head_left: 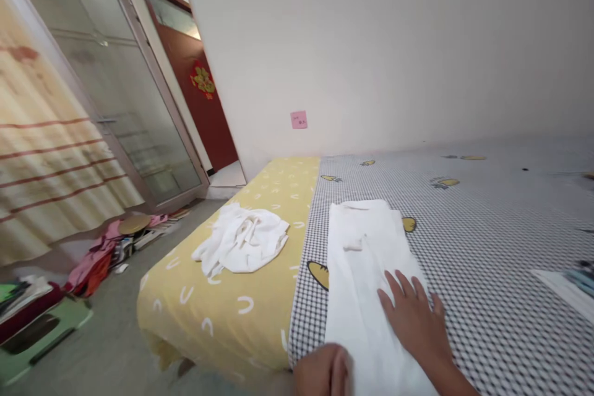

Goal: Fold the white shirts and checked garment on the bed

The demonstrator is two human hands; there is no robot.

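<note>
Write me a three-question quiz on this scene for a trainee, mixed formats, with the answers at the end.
1. Multiple choice: how does the right hand lie on the long white cloth?
A) Clenched in a fist
B) Spread out, back of the hand showing
C) Palm turned up

2. True or false: the crumpled white cloth lies on the yellow cover.

3. Fill in the colour: the small square of paper on the wall is ____.

Key: 1. B; 2. True; 3. Pink
</note>
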